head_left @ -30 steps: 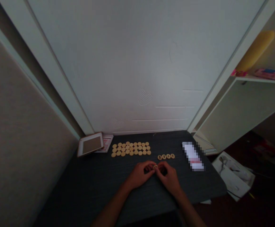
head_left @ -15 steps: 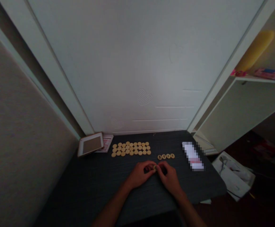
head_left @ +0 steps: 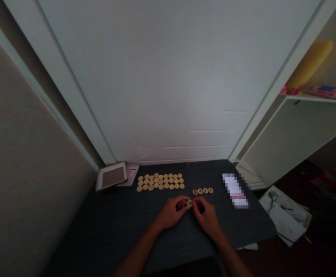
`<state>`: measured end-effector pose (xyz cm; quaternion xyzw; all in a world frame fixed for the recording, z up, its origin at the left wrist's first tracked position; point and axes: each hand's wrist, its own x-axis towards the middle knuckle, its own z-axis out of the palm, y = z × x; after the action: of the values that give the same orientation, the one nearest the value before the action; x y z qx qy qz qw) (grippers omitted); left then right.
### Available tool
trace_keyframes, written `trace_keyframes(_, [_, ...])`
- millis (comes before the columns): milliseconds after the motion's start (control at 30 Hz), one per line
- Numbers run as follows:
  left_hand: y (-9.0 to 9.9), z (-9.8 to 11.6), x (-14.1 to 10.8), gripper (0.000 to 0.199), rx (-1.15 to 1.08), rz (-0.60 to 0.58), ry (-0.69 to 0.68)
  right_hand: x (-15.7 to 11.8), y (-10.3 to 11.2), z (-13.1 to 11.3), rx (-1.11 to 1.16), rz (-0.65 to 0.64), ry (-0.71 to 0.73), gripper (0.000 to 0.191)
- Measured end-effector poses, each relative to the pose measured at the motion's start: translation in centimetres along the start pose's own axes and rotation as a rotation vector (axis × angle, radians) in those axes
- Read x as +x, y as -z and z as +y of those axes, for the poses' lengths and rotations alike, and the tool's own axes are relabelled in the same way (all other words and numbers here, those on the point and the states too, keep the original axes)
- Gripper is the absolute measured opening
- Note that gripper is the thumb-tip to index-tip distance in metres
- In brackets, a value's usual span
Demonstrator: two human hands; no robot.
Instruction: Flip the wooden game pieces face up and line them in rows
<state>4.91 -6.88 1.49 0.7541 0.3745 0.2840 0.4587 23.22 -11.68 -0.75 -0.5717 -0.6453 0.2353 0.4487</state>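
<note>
Between the fingertips of both hands is a small round wooden piece [head_left: 189, 203] with a marked face showing. My left hand [head_left: 172, 211] pinches it from the left, and my right hand [head_left: 205, 214] pinches it from the right. Just beyond my right hand lies a short row of several round pieces [head_left: 200, 191] with dark markings. Farther left, three rows of plain-faced round wooden pieces [head_left: 161, 181] lie close together on the dark table [head_left: 121, 223].
A framed tray-like object [head_left: 113, 177] rests on a pink-and-white sheet [head_left: 132, 174] at the back left. A pixelated white item [head_left: 234, 190] lies on the right. Beyond the table's right edge stands a white box [head_left: 286, 215]. A white panel rises behind the table.
The piece between my fingers has turned so that its marked face shows more. Both hands stay in nearly the same place.
</note>
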Motion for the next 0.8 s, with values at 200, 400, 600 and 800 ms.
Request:
trace_keyframes(200, [0.0,-0.4,0.1,0.029,-0.003,0.021,-0.008,0.0,0.1,-0.1,0.001,0.008,0.005,0.018])
trace_keyframes(400, [-0.2,-1.1,0.1,0.027,0.022,0.117,-0.039,-0.1,0.2,0.2,-0.036,0.043,-0.003,0.020])
trace_keyframes(600, [-0.6,-1.5,-0.1,0.022,0.289,0.230,-0.156,-0.1,0.0,0.8,-0.045,0.110,-0.020,0.022])
trace_keyframes(800, [-1.2,-1.9,0.1,0.023,0.498,0.229,-0.163,-0.1,0.2,1.4,-0.054,0.210,-0.026,0.023])
